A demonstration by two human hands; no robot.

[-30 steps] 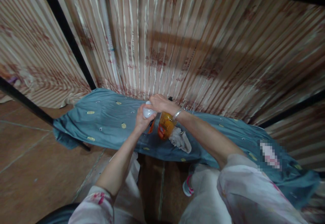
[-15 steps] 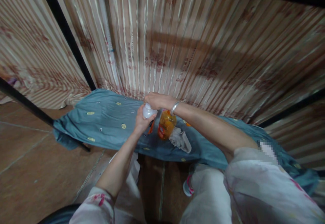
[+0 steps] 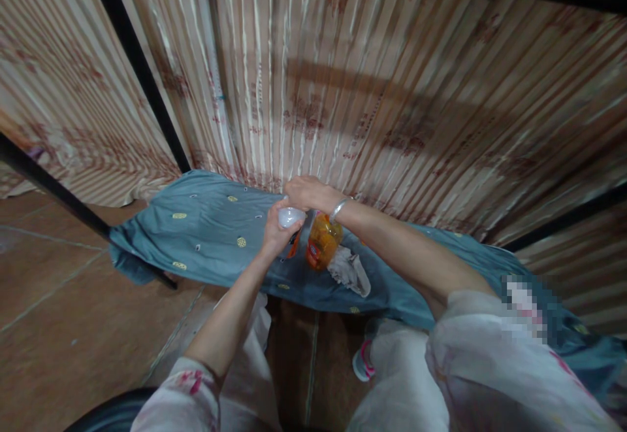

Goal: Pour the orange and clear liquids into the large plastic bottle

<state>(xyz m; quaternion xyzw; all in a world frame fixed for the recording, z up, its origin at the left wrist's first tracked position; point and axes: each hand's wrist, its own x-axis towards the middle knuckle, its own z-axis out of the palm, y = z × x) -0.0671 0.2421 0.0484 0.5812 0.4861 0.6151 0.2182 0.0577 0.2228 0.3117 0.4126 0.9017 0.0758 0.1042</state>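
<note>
My left hand is wrapped round a white, rounded plastic container above the cloth-covered bench. My right hand is curled at the far side of the container, close against it; its fingertips are hidden, so what they grip cannot be made out. Just below my left hand shows a strip of orange and black, partly covered. Beside it, under my right wrist, an orange-yellow plastic bottle with a red label rests on the cloth. A crumpled grey cloth lies against the bottle's near side.
A teal cloth with yellow pineapple prints covers the narrow bench. Behind hangs a striped curtain. Black metal poles rise at the left. A black curved object sits at the lower left on the brown tiled floor.
The white container has tilted, and its narrow upper part no longer shows. My right hand has shifted slightly to the right. The bottle and grey cloth stay in place.
</note>
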